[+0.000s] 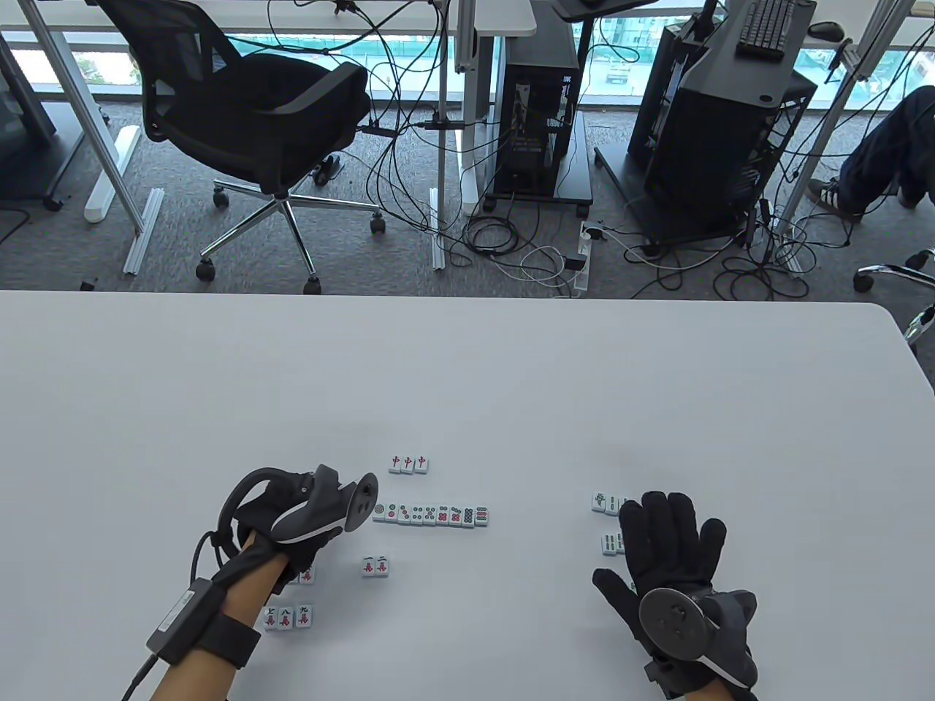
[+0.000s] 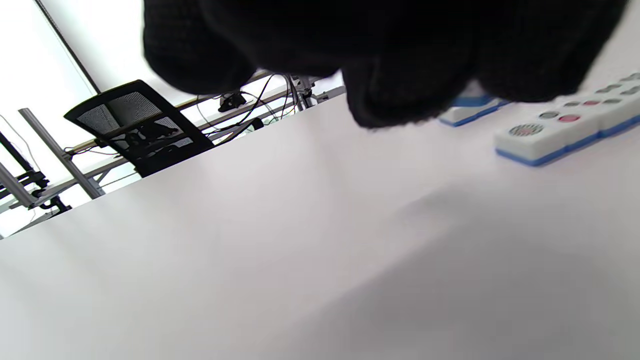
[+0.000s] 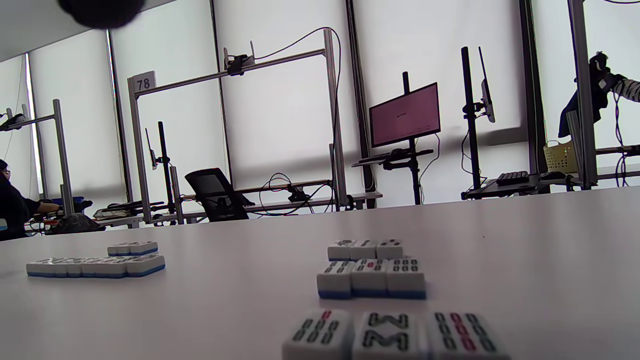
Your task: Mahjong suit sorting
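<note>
Right hand (image 1: 668,555) spread flat over bamboo tiles (image 3: 371,277); left hand (image 1: 292,522) curled (grip unclear) above the character tiles (image 1: 288,618). Sorting nearly done: next, join the stray pair (image 1: 375,565).

The table view looks down from above the person onto the white tabletop (image 1: 467,380) and the office floor beyond. Both wrist views sit very low, almost at the surface, facing the windows. All three share the long row of white circle-pattern mahjong tiles (image 1: 429,515) (image 2: 565,131) (image 3: 95,266).
</note>
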`<state>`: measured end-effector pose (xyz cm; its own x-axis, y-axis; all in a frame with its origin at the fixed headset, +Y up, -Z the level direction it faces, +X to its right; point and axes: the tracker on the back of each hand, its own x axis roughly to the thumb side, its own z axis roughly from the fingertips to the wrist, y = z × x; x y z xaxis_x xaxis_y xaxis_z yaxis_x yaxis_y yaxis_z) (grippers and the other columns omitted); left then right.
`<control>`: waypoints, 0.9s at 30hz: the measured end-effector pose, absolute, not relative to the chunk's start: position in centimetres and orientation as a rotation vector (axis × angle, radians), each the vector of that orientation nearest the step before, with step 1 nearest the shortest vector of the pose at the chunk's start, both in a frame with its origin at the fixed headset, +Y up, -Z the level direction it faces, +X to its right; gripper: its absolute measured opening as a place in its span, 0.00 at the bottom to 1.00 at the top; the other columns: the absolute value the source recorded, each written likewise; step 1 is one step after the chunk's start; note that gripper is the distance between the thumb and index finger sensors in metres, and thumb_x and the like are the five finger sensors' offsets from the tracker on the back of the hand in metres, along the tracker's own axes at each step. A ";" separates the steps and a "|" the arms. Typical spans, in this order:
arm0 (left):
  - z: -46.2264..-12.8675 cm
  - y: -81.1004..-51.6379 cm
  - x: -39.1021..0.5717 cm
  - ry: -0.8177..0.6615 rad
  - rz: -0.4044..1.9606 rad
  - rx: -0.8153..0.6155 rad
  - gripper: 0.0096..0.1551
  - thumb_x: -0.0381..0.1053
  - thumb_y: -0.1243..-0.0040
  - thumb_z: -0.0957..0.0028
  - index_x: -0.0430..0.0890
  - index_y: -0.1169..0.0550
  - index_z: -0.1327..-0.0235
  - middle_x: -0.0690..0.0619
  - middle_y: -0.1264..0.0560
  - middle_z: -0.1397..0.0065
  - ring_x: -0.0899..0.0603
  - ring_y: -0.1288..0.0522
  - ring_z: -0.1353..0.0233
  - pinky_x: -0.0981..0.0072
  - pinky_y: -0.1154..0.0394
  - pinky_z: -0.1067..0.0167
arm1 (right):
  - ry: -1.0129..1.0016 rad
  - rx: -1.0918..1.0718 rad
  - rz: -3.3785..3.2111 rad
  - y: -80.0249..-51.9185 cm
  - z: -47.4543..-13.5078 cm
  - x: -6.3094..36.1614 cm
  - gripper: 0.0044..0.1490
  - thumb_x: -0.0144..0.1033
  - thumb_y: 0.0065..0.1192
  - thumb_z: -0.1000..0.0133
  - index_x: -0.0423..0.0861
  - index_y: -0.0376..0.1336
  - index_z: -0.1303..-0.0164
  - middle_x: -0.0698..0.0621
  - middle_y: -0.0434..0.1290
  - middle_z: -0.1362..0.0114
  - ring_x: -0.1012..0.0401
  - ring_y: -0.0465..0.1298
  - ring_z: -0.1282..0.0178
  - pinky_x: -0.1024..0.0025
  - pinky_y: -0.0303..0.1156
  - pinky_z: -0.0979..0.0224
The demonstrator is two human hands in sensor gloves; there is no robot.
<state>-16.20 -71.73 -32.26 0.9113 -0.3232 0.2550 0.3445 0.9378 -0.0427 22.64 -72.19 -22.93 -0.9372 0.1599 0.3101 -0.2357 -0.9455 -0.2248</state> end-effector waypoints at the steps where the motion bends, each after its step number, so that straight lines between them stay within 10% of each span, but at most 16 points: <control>1: -31.9 -71.3 -15.5 -0.271 -0.331 -0.081 0.35 0.66 0.34 0.69 0.52 0.19 0.49 0.67 0.15 0.67 0.56 0.18 0.75 0.61 0.17 0.53 | -0.386 0.433 2.879 -72.2 -22.9 22.6 0.54 0.64 0.43 0.46 0.54 0.25 0.22 0.43 0.30 0.15 0.41 0.29 0.17 0.26 0.29 0.24; 8: -29.1 -70.4 -9.1 -0.427 -0.358 -0.099 0.36 0.67 0.33 0.70 0.50 0.18 0.50 0.68 0.16 0.69 0.56 0.19 0.77 0.62 0.17 0.54 | -0.400 0.469 2.854 -71.8 -22.5 22.3 0.54 0.64 0.43 0.46 0.54 0.25 0.22 0.43 0.30 0.15 0.41 0.28 0.17 0.26 0.29 0.24; 27: -29.5 -76.0 -8.7 -0.401 -0.511 -0.216 0.36 0.67 0.33 0.72 0.50 0.17 0.53 0.69 0.17 0.74 0.56 0.21 0.80 0.63 0.17 0.56 | -0.406 0.488 2.833 -71.7 -22.4 22.2 0.54 0.64 0.43 0.46 0.54 0.25 0.22 0.43 0.30 0.15 0.41 0.29 0.17 0.26 0.30 0.24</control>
